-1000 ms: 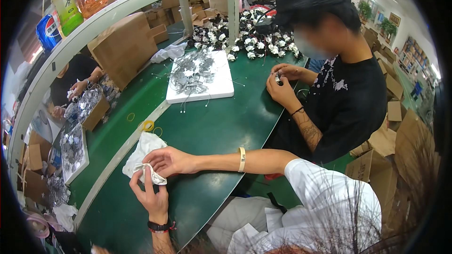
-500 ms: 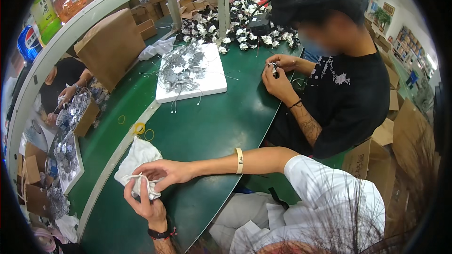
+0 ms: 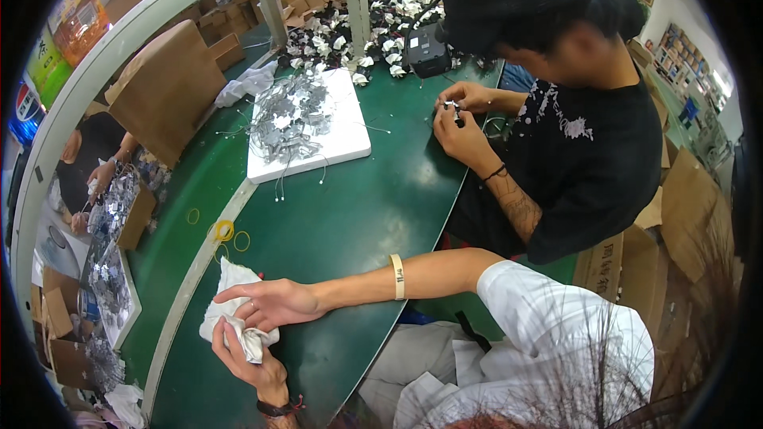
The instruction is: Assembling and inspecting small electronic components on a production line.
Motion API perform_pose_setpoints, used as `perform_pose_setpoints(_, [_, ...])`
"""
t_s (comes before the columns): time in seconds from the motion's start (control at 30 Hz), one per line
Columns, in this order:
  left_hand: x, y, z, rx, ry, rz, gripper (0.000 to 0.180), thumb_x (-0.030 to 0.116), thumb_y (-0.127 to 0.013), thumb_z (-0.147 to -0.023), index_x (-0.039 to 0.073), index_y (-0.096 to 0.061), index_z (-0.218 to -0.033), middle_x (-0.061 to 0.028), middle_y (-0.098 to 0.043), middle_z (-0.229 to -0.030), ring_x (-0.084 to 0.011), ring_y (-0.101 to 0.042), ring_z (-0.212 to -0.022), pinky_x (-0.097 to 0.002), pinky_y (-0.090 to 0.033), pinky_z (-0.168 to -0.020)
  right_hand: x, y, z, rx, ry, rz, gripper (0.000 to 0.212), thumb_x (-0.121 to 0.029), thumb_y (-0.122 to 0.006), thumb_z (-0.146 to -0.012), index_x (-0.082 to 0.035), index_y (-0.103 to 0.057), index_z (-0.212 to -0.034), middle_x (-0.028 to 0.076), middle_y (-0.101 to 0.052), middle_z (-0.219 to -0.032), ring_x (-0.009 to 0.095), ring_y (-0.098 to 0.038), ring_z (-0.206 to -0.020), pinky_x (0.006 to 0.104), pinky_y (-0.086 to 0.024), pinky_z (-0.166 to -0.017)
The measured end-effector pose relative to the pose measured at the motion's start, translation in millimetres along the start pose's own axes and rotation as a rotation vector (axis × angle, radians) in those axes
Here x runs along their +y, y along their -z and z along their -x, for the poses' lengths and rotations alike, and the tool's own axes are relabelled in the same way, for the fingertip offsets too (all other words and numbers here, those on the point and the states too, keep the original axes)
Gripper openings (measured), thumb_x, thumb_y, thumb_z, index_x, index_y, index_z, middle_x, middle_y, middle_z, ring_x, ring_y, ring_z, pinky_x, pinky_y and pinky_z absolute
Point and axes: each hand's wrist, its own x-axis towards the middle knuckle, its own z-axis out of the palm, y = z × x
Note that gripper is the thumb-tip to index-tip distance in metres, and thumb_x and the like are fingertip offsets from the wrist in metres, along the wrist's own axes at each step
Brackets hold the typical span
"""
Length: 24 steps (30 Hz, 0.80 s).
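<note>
A crumpled white cloth [image 3: 232,276] is bunched at the near part of the green table. My left hand [image 3: 250,361], with a dark band at its wrist, has its fingers wrapped around the lower bunch of this cloth. My right hand [image 3: 280,303], wearing a pale wristband, reaches across from the right over the cloth. Its fingers are loosely apart; one points out to the left while others rest against the folds. Whether anything is wrapped inside the cloth is hidden. Several yellow rubber bands [image 3: 225,230] lie just beyond it.
Ahead, a white foam board [image 3: 350,139] bears a heap of grey wired parts [image 3: 290,119]. Black-and-white pieces [image 3: 389,24] are piled behind. At the right a co-worker [image 3: 588,167] handles a small dark part. A pale frame [image 3: 163,12] and a cardboard sheet [image 3: 171,91] stand left.
My right hand has loosened from its pinch on the cloth and its fingers have spread. The bunched cloth sits lower in my left hand. The whole view has shifted slightly.
</note>
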Motion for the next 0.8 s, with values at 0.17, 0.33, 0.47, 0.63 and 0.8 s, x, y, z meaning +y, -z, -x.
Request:
perform_pose_setpoints(0.17, [2.6,3.7,-1.4,-0.104,0.041,0.017,0.07,0.051,-0.048,-0.101,-0.004,-0.047,-0.144,-0.0297,-0.047,-0.14,-0.0464,-0.053,-0.122,-0.0525,-0.046,-0.098,-8.9,-9.5,2.7,0.067,0.003,-0.068,0.056,-0.049,-0.049,-0.102,-0.013,-0.046,-0.145,0.012,-0.062,-0.122,0.023,-0.059,-0.115,0.0406,-0.045,-0.101])
perform_pose_setpoints(0.33, [10.0,3.9,-8.3,-0.178,0.019,0.054,0.071,0.056,-0.041,-0.102,0.0,-0.046,-0.146,-0.0345,-0.04,-0.145,-0.0511,-0.049,-0.127,-0.0576,-0.043,-0.102,-10.4,6.1,-1.6,0.133,0.003,-0.197,0.061,-0.057,-0.052,-0.097,-0.013,-0.05,-0.141,0.01,-0.066,-0.11,0.023,-0.06,-0.108,0.0393,-0.047,-0.096])
perform_pose_setpoints(0.47, [-4.7,-3.9,8.4,-0.15,0.192,0.187,0.05,0.033,-0.047,-0.105,0.003,-0.048,-0.144,-0.0324,-0.04,-0.145,-0.0489,-0.051,-0.124,-0.0554,-0.044,-0.102,-10.4,10.7,-3.1,0.109,0.003,-0.222,0.074,-0.056,-0.045,-0.099,-0.009,-0.032,-0.155,0.016,-0.061,-0.125,0.024,-0.059,-0.108,0.0363,-0.046,-0.094])
perform_pose_setpoints(0.63, [-18.3,-8.5,16.7,-0.048,0.643,0.367,0.045,0.026,-0.054,-0.102,-0.004,-0.048,-0.135,-0.0126,-0.059,-0.124,-0.0255,-0.061,-0.104,-0.0357,-0.05,-0.094,-6.7,7.3,-0.5,0.079,-0.011,-0.265,0.071,-0.053,-0.044,-0.1,-0.008,-0.036,-0.154,0.016,-0.064,-0.115,0.022,-0.06,-0.105,0.0343,-0.046,-0.094])
perform_pose_setpoints(0.8, [-45.8,-17.4,5.7,-0.168,0.679,0.251,0.051,0.028,-0.059,-0.099,0.0,-0.043,-0.139,-0.0135,-0.054,-0.131,-0.0274,-0.058,-0.109,-0.0403,-0.049,-0.095,-10.9,4.3,3.2,0.012,-0.06,-0.229,0.068,-0.054,-0.041,-0.102,-0.01,-0.038,-0.154,0.018,-0.068,-0.109,0.024,-0.063,-0.103,0.0362,-0.046,-0.094])
